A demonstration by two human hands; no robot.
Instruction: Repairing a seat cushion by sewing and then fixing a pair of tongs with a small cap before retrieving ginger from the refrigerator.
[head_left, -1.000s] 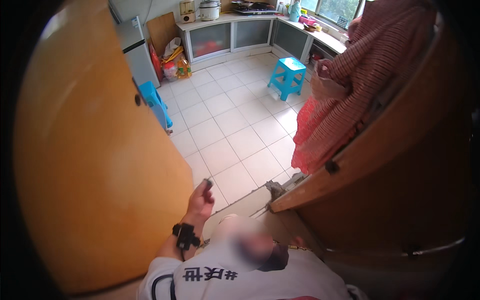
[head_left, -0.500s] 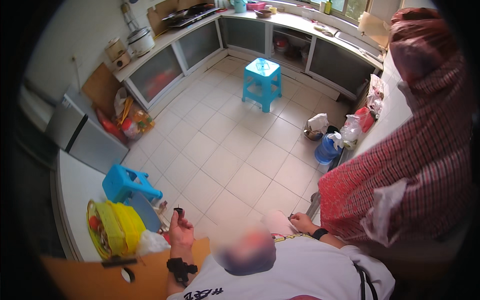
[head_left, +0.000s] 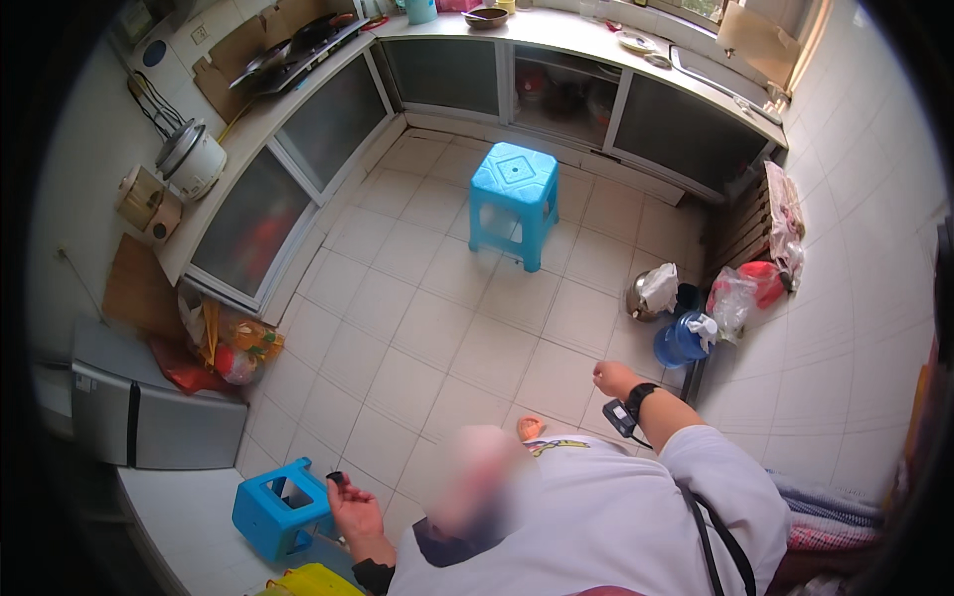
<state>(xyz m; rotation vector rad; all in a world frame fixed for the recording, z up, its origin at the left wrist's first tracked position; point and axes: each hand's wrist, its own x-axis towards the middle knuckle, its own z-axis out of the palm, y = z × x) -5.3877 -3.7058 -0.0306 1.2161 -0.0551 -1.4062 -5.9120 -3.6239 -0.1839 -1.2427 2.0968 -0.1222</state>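
Note:
My left hand (head_left: 356, 511) is at the lower left, palm partly up. Its thumb and fingers pinch a small black knob-like piece (head_left: 336, 478) beside a blue plastic stool (head_left: 283, 509). Lower right of the middle, my right hand (head_left: 614, 378) is raised over the floor with its fingers curled closed; what they hold, if anything, is hidden. A black band circles that wrist, and a small black box (head_left: 619, 417) with a cable hangs by it.
Another blue stool (head_left: 515, 179) stands mid-floor. A blue water jug (head_left: 682, 340) and a metal pot (head_left: 651, 293) sit by the right wall. Counters with glass-door cabinets (head_left: 442, 77) line the back and left. A grey refrigerator (head_left: 189, 427) stands at left.
My view has moved forward into the kitchen; the checked cloth has mostly left the right side. My right hand has risen away from my body. My left still pinches the black piece.

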